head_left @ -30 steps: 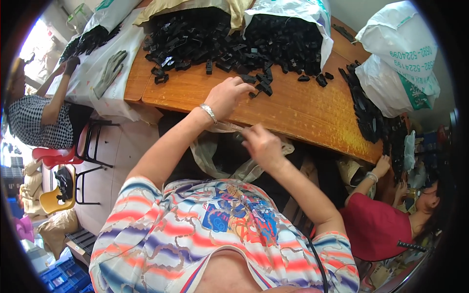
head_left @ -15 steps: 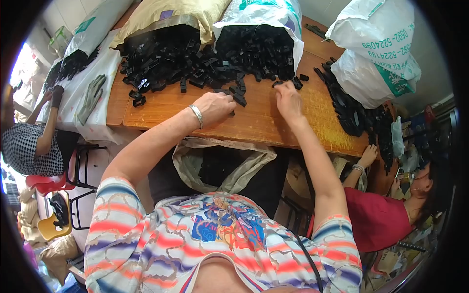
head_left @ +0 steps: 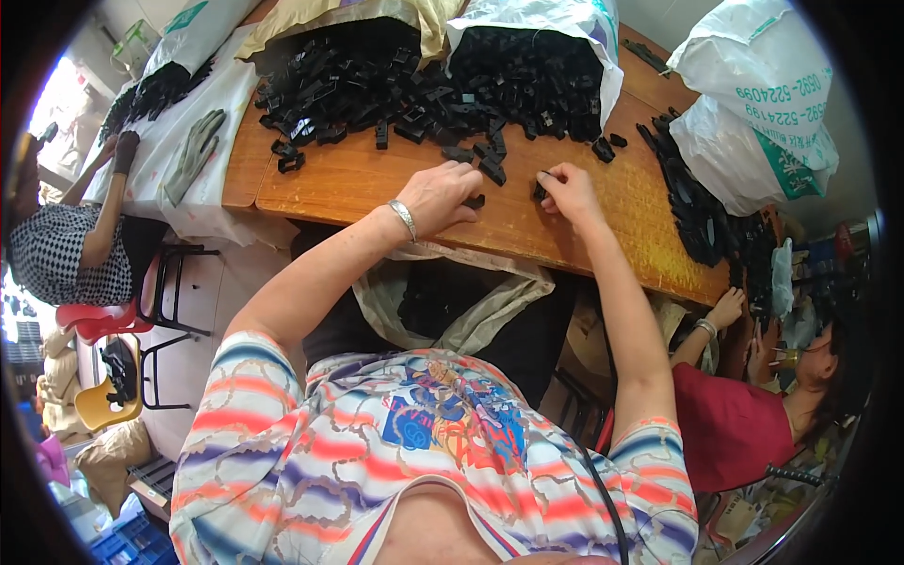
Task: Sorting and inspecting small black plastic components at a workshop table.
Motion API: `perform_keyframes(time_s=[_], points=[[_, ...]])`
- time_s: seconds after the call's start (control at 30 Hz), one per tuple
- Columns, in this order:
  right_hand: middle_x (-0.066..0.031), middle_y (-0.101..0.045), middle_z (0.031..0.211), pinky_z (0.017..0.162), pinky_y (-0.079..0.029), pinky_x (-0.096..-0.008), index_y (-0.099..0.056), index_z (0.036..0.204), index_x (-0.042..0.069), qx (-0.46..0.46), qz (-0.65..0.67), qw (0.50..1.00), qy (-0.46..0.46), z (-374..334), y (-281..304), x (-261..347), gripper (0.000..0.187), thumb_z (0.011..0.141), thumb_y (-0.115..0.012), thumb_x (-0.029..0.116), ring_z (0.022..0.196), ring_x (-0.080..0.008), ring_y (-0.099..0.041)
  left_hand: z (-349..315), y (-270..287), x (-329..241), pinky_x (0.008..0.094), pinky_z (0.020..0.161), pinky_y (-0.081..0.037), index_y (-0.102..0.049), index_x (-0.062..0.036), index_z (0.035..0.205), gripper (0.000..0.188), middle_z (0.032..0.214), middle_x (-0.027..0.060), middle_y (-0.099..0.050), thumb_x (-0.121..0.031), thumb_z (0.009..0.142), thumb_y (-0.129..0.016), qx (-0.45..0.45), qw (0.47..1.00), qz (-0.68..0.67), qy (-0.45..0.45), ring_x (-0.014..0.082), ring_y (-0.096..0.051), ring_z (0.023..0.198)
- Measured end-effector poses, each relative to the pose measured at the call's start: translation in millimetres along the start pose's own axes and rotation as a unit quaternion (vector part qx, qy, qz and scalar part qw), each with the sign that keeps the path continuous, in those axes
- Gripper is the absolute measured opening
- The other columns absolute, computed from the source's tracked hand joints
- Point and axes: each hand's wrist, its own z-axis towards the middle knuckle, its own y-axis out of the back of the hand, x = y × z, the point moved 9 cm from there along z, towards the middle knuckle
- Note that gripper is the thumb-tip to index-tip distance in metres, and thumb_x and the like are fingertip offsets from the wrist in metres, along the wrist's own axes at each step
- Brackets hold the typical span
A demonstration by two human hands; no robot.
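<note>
My left hand [head_left: 439, 200], a silver bracelet at its wrist, is over the wooden table [head_left: 377, 202] with its fingers closed on a small black plastic part [head_left: 475, 201] showing at the fingertips. To its right, my right hand [head_left: 574, 196] pinches another black plastic part [head_left: 540, 190] between thumb and fingers just above the tabletop. Beyond both hands lies a heap of black plastic parts [head_left: 414, 108], and a few loose ones [head_left: 490, 162] lie close to my left hand. An open cloth bag [head_left: 513, 299] hangs below the table edge at my lap, dark pieces inside it.
A tan sack [head_left: 348, 21] and a white sack [head_left: 527, 38] spill parts at the back. White bags [head_left: 744, 141] and long black pieces [head_left: 692, 212] stand at right. A grey glove [head_left: 195, 155] lies left. Co-workers sit at left [head_left: 71, 264] and right [head_left: 734, 424].
My right hand has drawn back from the heap's right edge toward me, a black part in its fingers. The black part in my left hand now shows. The whole view has shifted slightly.
</note>
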Motion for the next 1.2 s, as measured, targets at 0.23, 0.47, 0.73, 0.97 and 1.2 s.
perform_keyframes(time_s=[0.23,0.47,0.73,0.97,1.2], points=[[-0.0147,-0.067,0.08,0.071,-0.053,-0.039,-0.068,0.106,0.001,-0.085,-0.231,0.965,0.087,-27,12,14,0.028,0.087,-0.068,0.021,0.077,-0.0293,-0.068,-27,15,18,0.0382,0.082,-0.05,-0.06,-0.0058,0.107,0.041,0.098,0.009,-0.06,-0.017,0.073,-0.08,-0.109,0.99,-0.047,0.071,0.0298,-0.057,0.097],[-0.012,-0.063,0.1,0.074,-0.052,-0.039,-0.068,0.108,0.006,-0.033,-0.352,0.883,0.307,-64,-6,52,0.023,0.086,-0.064,0.005,0.09,-0.031,-0.064,-35,10,26,0.0374,0.081,-0.05,-0.068,-0.0063,0.096,0.027,0.094,0.0071,-0.059,-0.016,0.074,-0.079,-0.125,0.986,-0.035,0.108,0.0278,-0.056,0.095],[-0.0107,-0.062,0.095,0.07,-0.052,-0.0401,-0.067,0.1,0.004,0.004,-0.265,0.91,0.32,-78,-41,80,0.021,0.079,-0.073,0.008,0.08,-0.0315,-0.065,-32,10,23,0.0373,0.08,-0.05,-0.068,-0.0079,0.093,0.023,0.091,0.0064,-0.059,-0.016,0.073,-0.076,-0.133,0.985,-0.036,0.105,0.0267,-0.056,0.093],[-0.0112,-0.061,0.092,0.069,-0.053,-0.0403,-0.068,0.095,0.003,0.031,-0.244,0.895,0.372,-78,-84,93,0.02,0.076,-0.073,0.004,0.078,-0.0328,-0.065,-34,11,25,0.0373,0.078,-0.05,-0.069,-0.0086,0.091,0.023,0.089,0.006,-0.059,-0.018,0.072,-0.077,-0.142,0.984,-0.036,0.099,0.027,-0.055,0.09],[-0.0118,-0.058,0.093,0.071,-0.055,-0.0391,-0.067,0.096,0.001,0.057,-0.337,0.859,0.381,-87,-91,94,0.019,0.077,-0.069,0.002,0.081,-0.0312,-0.065,-31,6,27,0.0373,0.08,-0.05,-0.07,-0.0086,0.092,0.023,0.091,0.0059,-0.06,-0.02,0.073,-0.077,-0.111,0.987,-0.042,0.105,0.0275,-0.055,0.092]])
